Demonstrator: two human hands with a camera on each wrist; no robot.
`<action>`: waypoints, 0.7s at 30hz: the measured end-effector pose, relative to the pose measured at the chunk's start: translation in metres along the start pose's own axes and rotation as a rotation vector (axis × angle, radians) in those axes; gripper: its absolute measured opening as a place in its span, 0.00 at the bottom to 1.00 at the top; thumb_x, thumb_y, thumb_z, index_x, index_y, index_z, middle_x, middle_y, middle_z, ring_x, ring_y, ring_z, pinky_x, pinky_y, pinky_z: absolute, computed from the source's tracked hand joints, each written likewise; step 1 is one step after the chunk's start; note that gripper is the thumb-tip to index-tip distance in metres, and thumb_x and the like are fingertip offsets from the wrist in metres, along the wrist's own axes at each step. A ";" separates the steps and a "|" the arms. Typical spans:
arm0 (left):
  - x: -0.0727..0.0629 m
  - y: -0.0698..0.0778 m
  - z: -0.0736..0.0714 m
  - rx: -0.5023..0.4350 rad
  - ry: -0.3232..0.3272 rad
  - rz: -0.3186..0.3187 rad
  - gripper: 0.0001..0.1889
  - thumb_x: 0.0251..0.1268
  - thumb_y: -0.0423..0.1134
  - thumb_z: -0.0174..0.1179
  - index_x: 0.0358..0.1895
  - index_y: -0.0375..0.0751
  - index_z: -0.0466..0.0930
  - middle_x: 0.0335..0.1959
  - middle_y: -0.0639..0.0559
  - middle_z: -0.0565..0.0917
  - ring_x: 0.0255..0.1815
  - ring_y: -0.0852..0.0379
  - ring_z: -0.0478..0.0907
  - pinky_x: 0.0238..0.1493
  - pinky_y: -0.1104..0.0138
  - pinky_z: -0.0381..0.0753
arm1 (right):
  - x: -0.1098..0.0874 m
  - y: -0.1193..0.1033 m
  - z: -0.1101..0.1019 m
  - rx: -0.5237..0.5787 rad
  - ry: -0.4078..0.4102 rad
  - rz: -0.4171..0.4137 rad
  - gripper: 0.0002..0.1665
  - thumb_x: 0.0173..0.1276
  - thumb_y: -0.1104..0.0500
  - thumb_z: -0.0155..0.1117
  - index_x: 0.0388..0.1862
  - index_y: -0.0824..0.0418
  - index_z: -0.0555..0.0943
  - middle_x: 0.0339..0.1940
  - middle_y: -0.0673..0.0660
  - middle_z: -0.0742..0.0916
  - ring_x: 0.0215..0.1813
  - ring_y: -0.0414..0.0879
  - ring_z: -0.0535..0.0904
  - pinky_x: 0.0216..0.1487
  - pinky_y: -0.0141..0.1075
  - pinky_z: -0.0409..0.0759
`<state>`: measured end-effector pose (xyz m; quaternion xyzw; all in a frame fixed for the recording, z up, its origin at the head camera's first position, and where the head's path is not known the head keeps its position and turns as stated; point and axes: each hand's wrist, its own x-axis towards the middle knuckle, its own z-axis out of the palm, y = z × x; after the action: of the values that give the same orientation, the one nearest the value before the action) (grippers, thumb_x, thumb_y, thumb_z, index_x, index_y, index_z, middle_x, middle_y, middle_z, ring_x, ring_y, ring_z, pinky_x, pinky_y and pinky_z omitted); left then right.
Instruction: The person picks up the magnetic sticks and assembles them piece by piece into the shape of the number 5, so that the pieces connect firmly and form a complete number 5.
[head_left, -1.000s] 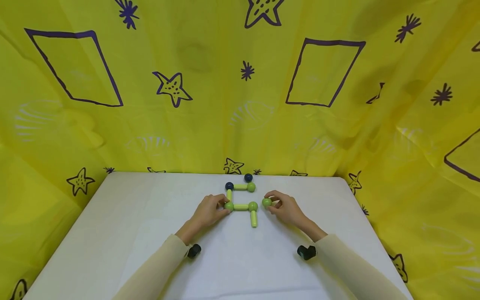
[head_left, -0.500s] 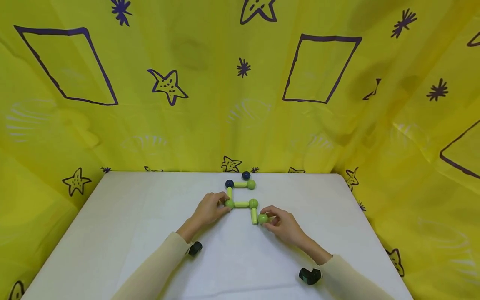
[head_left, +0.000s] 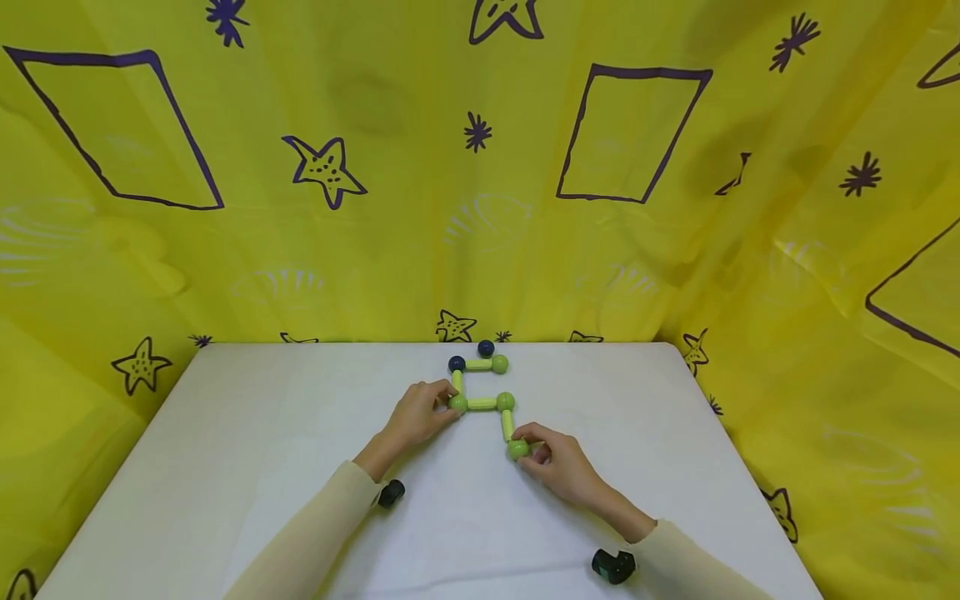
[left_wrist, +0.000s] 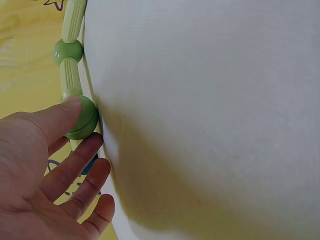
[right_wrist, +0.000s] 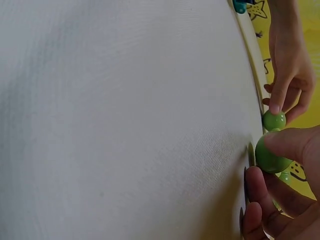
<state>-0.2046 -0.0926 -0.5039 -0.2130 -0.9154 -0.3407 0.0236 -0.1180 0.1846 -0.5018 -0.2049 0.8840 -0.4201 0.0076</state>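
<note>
On the white table lies a chain of light green rods and balls, bent like an S. My left hand pinches the green ball at its left corner between thumb and fingers. A light green rod runs right from there to a middle green ball. From that ball another rod points toward me. My right hand pinches a green ball right at this rod's near end. At the far side, a dark blue ball and a green ball sit at either end of a rod.
A loose dark blue ball lies near the table's far edge, just behind the chain. Yellow patterned cloth hangs around the back and sides of the white table. Each wrist wears a black camera.
The right hand has brought its green ball toward me and slightly left, from beside the middle ball to the near end of the lower rod. My left hand keeps its hold on the corner ball.
</note>
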 end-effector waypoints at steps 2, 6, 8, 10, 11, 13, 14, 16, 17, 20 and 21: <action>0.000 0.000 0.000 -0.008 0.000 0.004 0.12 0.61 0.38 0.74 0.45 0.41 0.85 0.37 0.51 0.89 0.35 0.56 0.74 0.42 0.60 0.74 | 0.000 0.000 0.001 -0.009 0.006 -0.005 0.21 0.63 0.70 0.72 0.53 0.55 0.83 0.47 0.55 0.88 0.30 0.37 0.77 0.33 0.31 0.76; 0.000 0.001 -0.001 -0.020 0.002 0.006 0.12 0.61 0.38 0.74 0.45 0.40 0.85 0.36 0.51 0.89 0.34 0.56 0.75 0.41 0.60 0.73 | 0.000 0.000 0.004 -0.019 0.013 -0.005 0.21 0.63 0.70 0.73 0.53 0.54 0.83 0.48 0.54 0.88 0.31 0.36 0.77 0.33 0.31 0.76; 0.000 0.002 -0.001 -0.019 0.002 0.005 0.12 0.61 0.38 0.74 0.45 0.40 0.85 0.36 0.51 0.89 0.34 0.56 0.74 0.41 0.61 0.73 | -0.001 0.000 0.005 -0.024 0.015 -0.002 0.21 0.63 0.70 0.73 0.53 0.54 0.83 0.48 0.53 0.88 0.31 0.37 0.77 0.33 0.31 0.76; 0.000 0.001 -0.001 -0.012 0.002 0.006 0.12 0.61 0.38 0.74 0.45 0.41 0.85 0.36 0.52 0.89 0.34 0.56 0.74 0.40 0.61 0.73 | -0.001 0.001 0.005 -0.029 0.019 -0.004 0.21 0.63 0.70 0.74 0.53 0.54 0.83 0.47 0.53 0.88 0.31 0.37 0.77 0.33 0.31 0.76; 0.000 0.001 -0.001 -0.007 0.003 0.008 0.12 0.61 0.38 0.74 0.45 0.41 0.85 0.36 0.52 0.89 0.34 0.56 0.75 0.40 0.61 0.73 | -0.001 0.001 0.006 -0.033 0.020 -0.006 0.22 0.63 0.70 0.74 0.53 0.54 0.83 0.47 0.52 0.88 0.31 0.36 0.77 0.33 0.31 0.76; 0.000 0.001 -0.002 -0.003 -0.002 0.012 0.13 0.61 0.39 0.74 0.46 0.41 0.85 0.36 0.51 0.89 0.34 0.56 0.75 0.41 0.60 0.74 | -0.001 0.001 0.006 -0.040 0.023 -0.014 0.22 0.62 0.70 0.74 0.53 0.55 0.83 0.45 0.51 0.86 0.31 0.36 0.76 0.34 0.31 0.76; 0.000 0.000 -0.002 -0.001 -0.007 0.012 0.13 0.62 0.39 0.74 0.47 0.41 0.85 0.36 0.51 0.89 0.34 0.56 0.75 0.41 0.60 0.74 | -0.001 0.001 0.005 -0.044 0.024 -0.020 0.22 0.62 0.70 0.74 0.53 0.55 0.83 0.44 0.51 0.86 0.31 0.36 0.76 0.34 0.31 0.76; -0.001 0.000 -0.003 0.006 -0.014 0.010 0.14 0.62 0.40 0.73 0.48 0.42 0.85 0.37 0.51 0.89 0.35 0.55 0.77 0.42 0.59 0.75 | -0.001 0.001 0.005 -0.049 0.025 -0.032 0.22 0.62 0.70 0.74 0.54 0.55 0.83 0.42 0.50 0.84 0.31 0.36 0.76 0.34 0.31 0.76; -0.001 0.000 -0.004 0.007 -0.016 0.010 0.14 0.62 0.40 0.73 0.49 0.42 0.85 0.37 0.51 0.89 0.36 0.55 0.77 0.43 0.58 0.76 | -0.002 0.002 0.004 -0.052 0.024 -0.036 0.22 0.62 0.70 0.74 0.54 0.55 0.83 0.42 0.50 0.84 0.31 0.36 0.76 0.35 0.31 0.76; -0.001 0.001 -0.006 0.017 -0.027 0.000 0.16 0.62 0.41 0.74 0.52 0.43 0.85 0.40 0.50 0.89 0.38 0.53 0.79 0.46 0.56 0.77 | -0.002 0.002 0.004 -0.051 0.017 -0.039 0.22 0.63 0.69 0.75 0.55 0.55 0.83 0.43 0.50 0.83 0.32 0.36 0.75 0.35 0.31 0.76; -0.001 0.002 -0.007 0.023 -0.026 0.002 0.17 0.62 0.42 0.74 0.52 0.43 0.85 0.41 0.50 0.89 0.39 0.53 0.80 0.47 0.56 0.77 | -0.002 0.002 0.003 -0.050 0.014 -0.037 0.22 0.63 0.69 0.74 0.55 0.55 0.83 0.43 0.51 0.84 0.32 0.36 0.75 0.34 0.31 0.76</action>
<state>-0.2040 -0.0963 -0.4977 -0.2180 -0.9193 -0.3272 0.0143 -0.1163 0.1840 -0.5060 -0.2184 0.8904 -0.3992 -0.0114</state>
